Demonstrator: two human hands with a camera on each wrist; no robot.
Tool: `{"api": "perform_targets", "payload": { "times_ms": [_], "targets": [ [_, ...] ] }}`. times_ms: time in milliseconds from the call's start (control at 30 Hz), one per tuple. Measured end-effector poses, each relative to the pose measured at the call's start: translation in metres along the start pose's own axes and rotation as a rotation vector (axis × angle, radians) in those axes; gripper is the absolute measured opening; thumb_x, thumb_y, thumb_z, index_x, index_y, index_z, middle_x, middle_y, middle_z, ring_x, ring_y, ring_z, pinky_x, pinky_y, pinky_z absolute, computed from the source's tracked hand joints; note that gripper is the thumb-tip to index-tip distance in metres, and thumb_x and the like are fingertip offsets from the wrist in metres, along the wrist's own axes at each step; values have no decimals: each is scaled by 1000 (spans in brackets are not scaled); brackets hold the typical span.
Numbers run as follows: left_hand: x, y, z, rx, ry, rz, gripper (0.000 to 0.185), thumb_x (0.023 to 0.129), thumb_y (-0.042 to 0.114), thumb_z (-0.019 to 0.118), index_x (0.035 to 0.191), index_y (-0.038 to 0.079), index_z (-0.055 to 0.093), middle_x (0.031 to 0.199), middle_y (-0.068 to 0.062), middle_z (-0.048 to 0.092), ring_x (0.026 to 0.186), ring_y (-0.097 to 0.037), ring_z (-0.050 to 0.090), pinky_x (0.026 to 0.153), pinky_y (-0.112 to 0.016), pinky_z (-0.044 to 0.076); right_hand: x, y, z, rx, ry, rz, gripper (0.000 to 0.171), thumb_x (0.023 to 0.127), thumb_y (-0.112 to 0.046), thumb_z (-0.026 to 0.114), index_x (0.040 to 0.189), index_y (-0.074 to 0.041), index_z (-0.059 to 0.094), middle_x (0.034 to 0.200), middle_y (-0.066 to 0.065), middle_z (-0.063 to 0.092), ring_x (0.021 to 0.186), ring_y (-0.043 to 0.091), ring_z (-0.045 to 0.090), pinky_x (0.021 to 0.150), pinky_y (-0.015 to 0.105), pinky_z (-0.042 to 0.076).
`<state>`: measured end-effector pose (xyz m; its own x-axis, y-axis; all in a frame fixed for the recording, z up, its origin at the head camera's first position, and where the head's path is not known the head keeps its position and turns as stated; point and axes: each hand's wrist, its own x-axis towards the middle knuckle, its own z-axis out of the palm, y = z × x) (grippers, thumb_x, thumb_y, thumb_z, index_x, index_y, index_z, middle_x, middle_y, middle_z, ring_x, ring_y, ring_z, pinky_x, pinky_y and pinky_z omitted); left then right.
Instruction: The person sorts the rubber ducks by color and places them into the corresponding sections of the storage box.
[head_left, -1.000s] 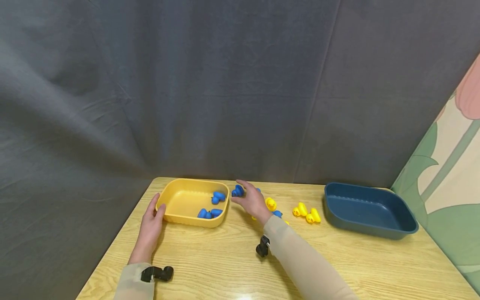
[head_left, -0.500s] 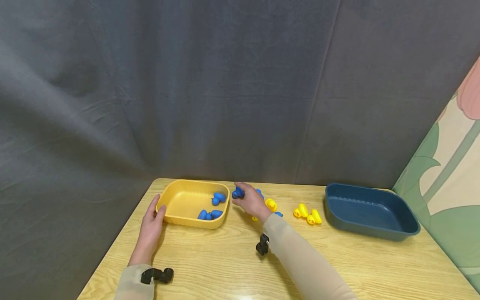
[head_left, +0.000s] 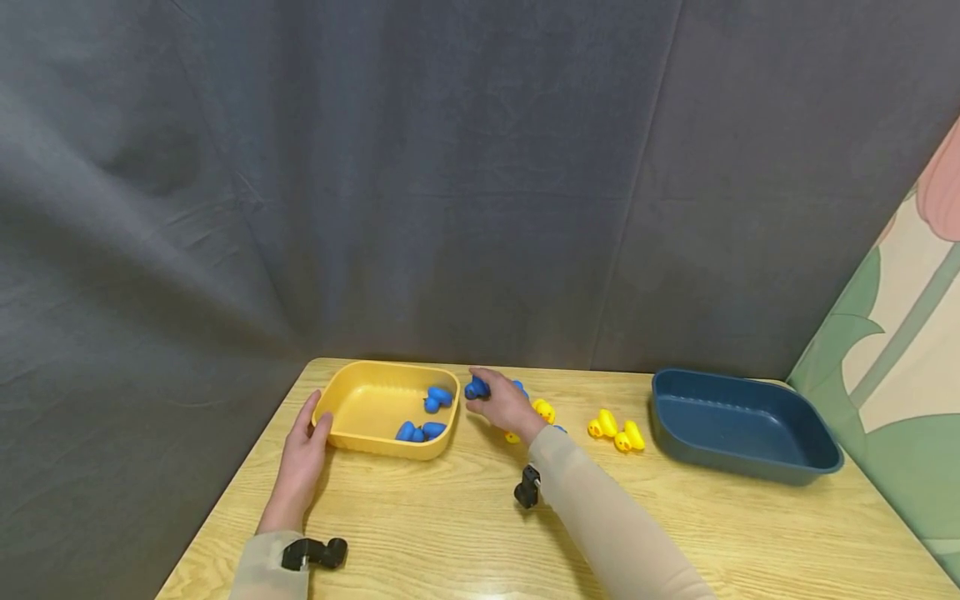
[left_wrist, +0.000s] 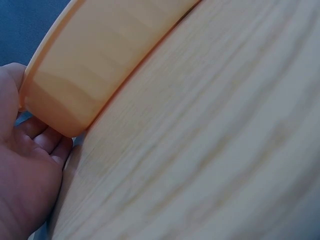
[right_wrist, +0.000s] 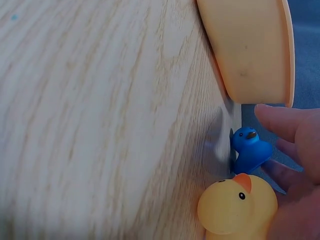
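My left hand (head_left: 302,446) grips the near left corner of a yellow plastic tray (head_left: 378,446), thumb and fingers on either side of the corner. In the left wrist view the fingertips go behind the tray wall. Blue rubber ducks (head_left: 438,399) lie inside, toward its right side. My right hand (head_left: 504,406) is just right of the tray, around a small blue duck (right_wrist: 250,150) standing on the table. In the right wrist view its thumb is apart from the duck, with the other fingers behind it. A yellow duck (right_wrist: 240,207) is close to that palm.
More ducks lie behind and beside my right hand, among them a yellow duck (head_left: 544,410) and a blue duck (head_left: 519,387). Two yellow ducks (head_left: 628,437) sit farther right. A dark blue tray (head_left: 738,468) stands at the right. A grey curtain (head_left: 465,183) hangs behind the table.
My right hand has settled slightly lower around the blue duck, its fingers nearer to it. My left hand stays at the tray corner. The view has shifted slightly.
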<state>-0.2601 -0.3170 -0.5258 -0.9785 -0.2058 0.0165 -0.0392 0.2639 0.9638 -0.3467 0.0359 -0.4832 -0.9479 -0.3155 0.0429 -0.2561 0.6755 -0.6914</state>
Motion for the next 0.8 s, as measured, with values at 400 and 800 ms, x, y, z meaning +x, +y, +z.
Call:
{"api": "perform_targets", "payload": {
  "times_ms": [400, 800],
  "targets": [
    [1, 0, 0, -12, -2, 2, 69, 121, 37, 47, 180, 24, 13, 185, -9, 14, 170, -29, 7, 136, -51, 11, -5, 1, 0, -24, 7, -21, 56, 100, -16, 86, 151, -10, 65, 161, 16, 55, 144, 39, 56, 122, 54, 45],
    [0, 0, 0, -13, 1, -1, 69, 121, 36, 46, 180, 24, 13, 185, -9, 13, 170, -30, 7, 136, -51, 12, -11, 3, -2, 44, 6, -39, 34, 93, -7, 90, 122, -7, 73, 130, 15, 66, 112, 33, 63, 104, 50, 54]
  ]
}}
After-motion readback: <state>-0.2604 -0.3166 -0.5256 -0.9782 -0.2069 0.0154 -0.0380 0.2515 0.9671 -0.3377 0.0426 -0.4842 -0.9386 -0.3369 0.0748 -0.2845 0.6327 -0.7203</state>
